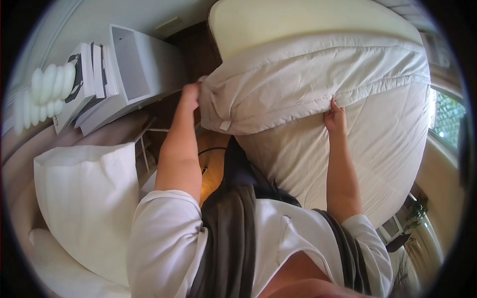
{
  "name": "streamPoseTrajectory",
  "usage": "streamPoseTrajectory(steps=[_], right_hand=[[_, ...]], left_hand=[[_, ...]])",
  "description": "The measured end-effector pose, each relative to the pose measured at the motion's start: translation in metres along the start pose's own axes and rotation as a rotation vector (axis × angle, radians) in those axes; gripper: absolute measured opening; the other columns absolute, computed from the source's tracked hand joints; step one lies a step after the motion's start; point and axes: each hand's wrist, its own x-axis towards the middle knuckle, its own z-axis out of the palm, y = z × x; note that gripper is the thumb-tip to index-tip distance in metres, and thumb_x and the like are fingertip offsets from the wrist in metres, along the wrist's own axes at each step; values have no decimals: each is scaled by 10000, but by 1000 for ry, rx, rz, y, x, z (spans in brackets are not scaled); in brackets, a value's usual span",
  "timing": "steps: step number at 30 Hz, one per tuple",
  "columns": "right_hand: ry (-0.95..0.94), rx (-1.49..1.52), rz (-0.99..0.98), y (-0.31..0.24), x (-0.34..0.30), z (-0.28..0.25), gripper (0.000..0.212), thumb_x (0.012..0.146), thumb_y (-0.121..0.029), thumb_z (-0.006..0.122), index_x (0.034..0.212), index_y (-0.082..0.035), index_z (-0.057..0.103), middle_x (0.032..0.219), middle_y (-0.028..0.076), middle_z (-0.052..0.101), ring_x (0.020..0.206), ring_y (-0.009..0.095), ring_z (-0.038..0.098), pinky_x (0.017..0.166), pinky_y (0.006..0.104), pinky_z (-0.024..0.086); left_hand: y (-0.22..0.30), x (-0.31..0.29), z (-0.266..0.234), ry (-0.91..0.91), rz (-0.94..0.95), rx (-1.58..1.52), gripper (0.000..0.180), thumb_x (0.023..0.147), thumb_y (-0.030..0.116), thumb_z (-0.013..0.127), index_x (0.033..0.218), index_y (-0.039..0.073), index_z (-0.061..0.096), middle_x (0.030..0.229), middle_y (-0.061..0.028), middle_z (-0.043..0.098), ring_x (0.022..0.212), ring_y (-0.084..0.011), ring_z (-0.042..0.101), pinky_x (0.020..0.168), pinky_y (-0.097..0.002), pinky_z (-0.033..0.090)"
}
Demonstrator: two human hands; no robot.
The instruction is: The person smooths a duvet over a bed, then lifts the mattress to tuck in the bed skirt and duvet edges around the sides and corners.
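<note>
A pale beige comforter (298, 74) lies over the bed, its upper part folded back in a thick band. Beyond the fold shows the cream mattress (308, 22). My left hand (190, 97) is closed at the comforter's left edge, its fingers partly hidden by the cloth. A small white tag (225, 125) hangs near the corner below that hand. Farther right, my right hand (335, 118) pinches the stitched hem of the folded band between thumb and fingers. Both arms reach forward, and the cloth between the hands sags in soft wrinkles.
To the left stands a grey-white shelf unit (161, 64) with upright books (97, 69) and a white bubble-shaped object (52, 82). A large white pillow (87, 193) rests nearer me at the left. A window (447, 111) and a plant (417, 211) are at the right.
</note>
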Motion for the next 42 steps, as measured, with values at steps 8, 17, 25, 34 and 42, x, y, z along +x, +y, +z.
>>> streamPoseTrajectory(steps=[8,17,25,34,42], right_hand=[[70,11,73,9,0,2,211,808,-145,633,1000,-153,546,895,-61,597,749,70,552,545,191,400],[31,208,153,-21,3,32,310,804,-318,623,995,-92,530,929,44,575,852,171,545,721,374,469],[80,233,-31,-67,20,-23,524,788,-103,637,1247,-113,385,1023,41,561,891,191,545,724,387,457],[95,-251,-326,-94,12,-6,732,678,119,540,1345,-116,350,1030,94,567,777,140,559,689,256,468],[181,-353,-362,-69,-1,-22,622,648,122,533,1245,-49,490,1051,106,569,685,135,568,589,253,482]], left_hand=[[-45,-4,-92,37,-66,-445,501,849,438,534,1143,33,515,1159,-113,547,1074,-285,501,926,-451,392],[-72,-10,-67,-57,-95,9,487,869,215,540,1281,-1,394,1243,-131,484,1083,-293,498,918,-428,393],[-40,-59,-78,42,271,-177,720,810,459,578,1316,7,336,1331,-146,372,1193,-305,392,975,-450,326],[-1,-46,-98,-76,281,-93,760,817,492,549,1344,11,285,1365,-149,328,1224,-299,361,994,-428,311],[-28,-25,-103,-169,-29,-337,595,852,339,558,1333,65,338,1347,-132,367,1198,-275,397,989,-421,327]])
